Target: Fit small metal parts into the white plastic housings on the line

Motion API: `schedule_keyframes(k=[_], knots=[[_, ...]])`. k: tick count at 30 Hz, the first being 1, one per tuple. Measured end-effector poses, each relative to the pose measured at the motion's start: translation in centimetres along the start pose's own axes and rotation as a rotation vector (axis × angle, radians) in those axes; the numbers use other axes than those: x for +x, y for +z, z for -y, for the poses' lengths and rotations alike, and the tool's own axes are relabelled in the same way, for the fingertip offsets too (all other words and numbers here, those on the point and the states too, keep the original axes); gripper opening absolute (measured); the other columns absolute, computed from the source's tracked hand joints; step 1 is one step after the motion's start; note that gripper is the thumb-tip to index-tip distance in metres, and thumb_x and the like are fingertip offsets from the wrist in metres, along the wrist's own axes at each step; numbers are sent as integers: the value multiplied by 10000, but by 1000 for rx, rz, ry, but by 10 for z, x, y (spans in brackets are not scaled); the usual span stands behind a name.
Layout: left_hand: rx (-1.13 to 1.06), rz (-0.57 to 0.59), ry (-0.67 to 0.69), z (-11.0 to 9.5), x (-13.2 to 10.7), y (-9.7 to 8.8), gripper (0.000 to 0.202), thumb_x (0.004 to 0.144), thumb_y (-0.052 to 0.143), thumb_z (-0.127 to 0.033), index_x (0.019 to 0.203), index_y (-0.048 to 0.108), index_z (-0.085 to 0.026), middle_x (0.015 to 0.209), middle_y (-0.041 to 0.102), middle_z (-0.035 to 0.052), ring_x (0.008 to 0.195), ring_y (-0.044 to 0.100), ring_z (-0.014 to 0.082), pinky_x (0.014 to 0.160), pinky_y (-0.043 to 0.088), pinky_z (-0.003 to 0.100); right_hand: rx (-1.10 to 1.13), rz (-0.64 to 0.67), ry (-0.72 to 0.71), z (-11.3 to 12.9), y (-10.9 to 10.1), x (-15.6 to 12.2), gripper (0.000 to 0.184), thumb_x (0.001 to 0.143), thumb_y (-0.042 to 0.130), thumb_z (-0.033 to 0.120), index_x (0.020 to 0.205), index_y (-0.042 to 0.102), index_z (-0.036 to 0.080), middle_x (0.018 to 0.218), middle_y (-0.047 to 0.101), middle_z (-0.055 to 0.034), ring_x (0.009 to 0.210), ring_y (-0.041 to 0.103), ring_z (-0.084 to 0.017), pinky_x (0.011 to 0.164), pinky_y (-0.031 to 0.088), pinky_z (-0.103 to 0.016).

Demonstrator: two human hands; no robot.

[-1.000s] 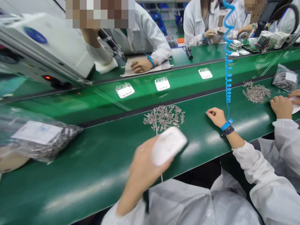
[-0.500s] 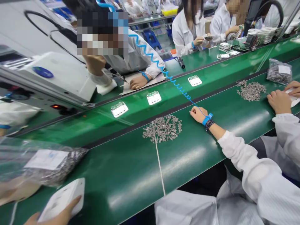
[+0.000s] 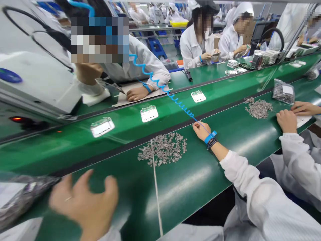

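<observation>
My left hand (image 3: 85,204) hovers low over the near green belt (image 3: 190,174) with its fingers spread and nothing in it. Just left of it lies a clear bag of small metal parts (image 3: 22,197). My right hand (image 3: 201,130) rests on the belt with its fingers curled, right of a loose pile of small grey metal parts (image 3: 163,149). What its fingertips hold, if anything, is too small to see. A blue wrist strap (image 3: 210,137) with a coiled blue cord (image 3: 160,87) is on that wrist.
Three white casings (image 3: 149,113) ride the far belt. A white machine (image 3: 37,83) stands at the left. A person across leans on a sheet. At the right, a co-worker's hands (image 3: 287,120) work beside another parts pile (image 3: 258,108) and bag (image 3: 283,91).
My left hand carried a white casing from the middle to the far left and now is open without it. My right hand slid left toward the parts pile.
</observation>
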State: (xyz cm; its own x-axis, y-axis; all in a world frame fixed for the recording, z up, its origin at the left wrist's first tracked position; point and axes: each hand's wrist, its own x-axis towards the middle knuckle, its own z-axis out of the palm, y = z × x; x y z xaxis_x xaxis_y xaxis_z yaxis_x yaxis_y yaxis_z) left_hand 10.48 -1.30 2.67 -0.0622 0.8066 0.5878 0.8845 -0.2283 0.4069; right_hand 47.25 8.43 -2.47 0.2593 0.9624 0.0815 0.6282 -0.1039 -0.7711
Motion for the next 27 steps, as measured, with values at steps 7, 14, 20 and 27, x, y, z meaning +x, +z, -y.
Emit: schedule_keyframes(k=[7,14,20,27], knots=[[-192,147,202,-92,14,98,315,877,614,-279,1189,622,-242,1315,636,145,1277,586,364,1112,450,569,52,24,-66,6,0,-4,162,964,572,264,962,733,272,977,775,7,862,693,-155,757,473,-245],[-288,140,314,-118,19,135,246,848,621,-261,1081,678,-210,1160,720,157,1150,661,388,1019,502,583,245,56,-98,12,24,-7,152,934,615,224,844,719,289,879,751,56,851,697,-167,816,525,-270],[-387,83,317,-116,5,139,231,735,663,-302,963,688,-318,1006,751,42,1098,677,408,961,505,627,411,-3,-61,11,2,-10,142,904,586,172,857,702,240,871,721,46,703,689,-124,726,538,-236],[-409,-7,323,-121,2,140,179,728,657,-279,904,679,-302,978,754,-3,1068,689,385,951,498,600,260,-210,-63,11,-53,-41,164,962,552,250,909,707,239,979,739,-3,875,704,-153,860,546,-259]])
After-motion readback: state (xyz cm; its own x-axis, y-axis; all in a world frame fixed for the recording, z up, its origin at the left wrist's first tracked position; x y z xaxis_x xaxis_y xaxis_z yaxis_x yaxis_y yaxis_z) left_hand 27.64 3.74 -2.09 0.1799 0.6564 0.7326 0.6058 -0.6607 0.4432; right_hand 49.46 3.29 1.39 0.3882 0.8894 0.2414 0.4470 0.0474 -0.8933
